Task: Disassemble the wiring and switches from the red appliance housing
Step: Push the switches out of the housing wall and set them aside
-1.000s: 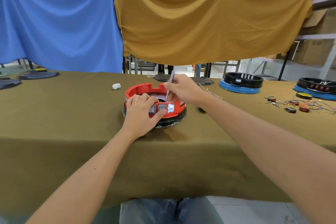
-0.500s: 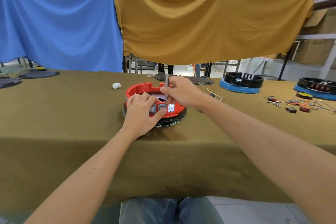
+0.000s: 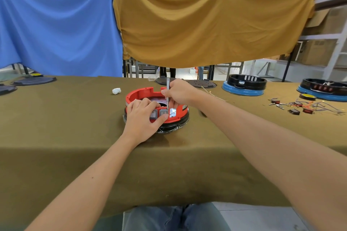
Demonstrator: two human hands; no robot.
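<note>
Blue drape (image 3: 56, 30) and mustard drape (image 3: 206, 24) hang behind olive-covered table (image 3: 65, 118). Red housing (image 3: 139, 93) on table centre, under both hands. Left hand (image 3: 143, 118) grips its near rim over switches (image 3: 163, 113). Right hand (image 3: 179, 92) pinches upright screwdriver (image 3: 168, 92), tip beside left fingertips.

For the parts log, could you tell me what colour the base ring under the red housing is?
Black, glossy, seen under the red housing as the base ring in the head view.
</note>
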